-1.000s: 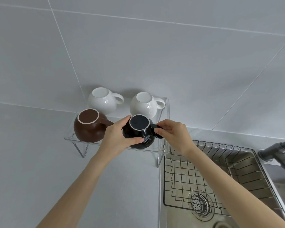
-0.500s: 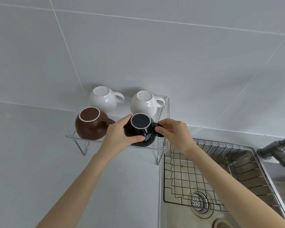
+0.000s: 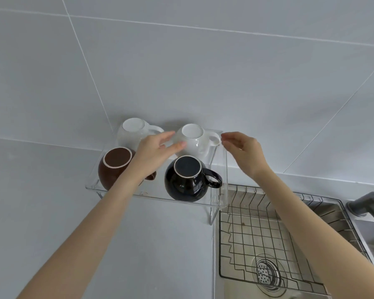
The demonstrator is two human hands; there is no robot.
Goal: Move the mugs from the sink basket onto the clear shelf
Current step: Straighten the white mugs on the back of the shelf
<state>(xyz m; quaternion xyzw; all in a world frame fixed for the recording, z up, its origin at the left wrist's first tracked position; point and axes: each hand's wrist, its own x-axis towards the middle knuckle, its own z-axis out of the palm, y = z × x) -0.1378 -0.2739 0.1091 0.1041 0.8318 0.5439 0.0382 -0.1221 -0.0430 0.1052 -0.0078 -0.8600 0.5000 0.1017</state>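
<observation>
Several mugs stand upside down on the clear shelf (image 3: pixel 222 167). The black mug (image 3: pixel 187 183) is at the front right, its handle pointing right, with nothing touching it. A brown mug (image 3: pixel 113 167) stands at the front left, partly behind my left forearm. Two white mugs sit at the back, one on the left (image 3: pixel 133 131) and one on the right (image 3: pixel 193 140). My left hand (image 3: pixel 154 154) hovers open just left of the right white mug, fingers near its side. My right hand (image 3: pixel 243 149) is open beside that mug's handle. The wire sink basket (image 3: pixel 257 231) holds no mugs.
The steel sink with its round drain (image 3: pixel 266 272) lies under the basket at the lower right. A grey faucet (image 3: pixel 367 203) juts in from the right edge. Grey countertop (image 3: pixel 41 212) spreads left of the sink, and a tiled wall rises behind the shelf.
Both hands have let go of the black mug, which now stands alone on the shelf. They have moved back toward the right white mug with fingers spread.
</observation>
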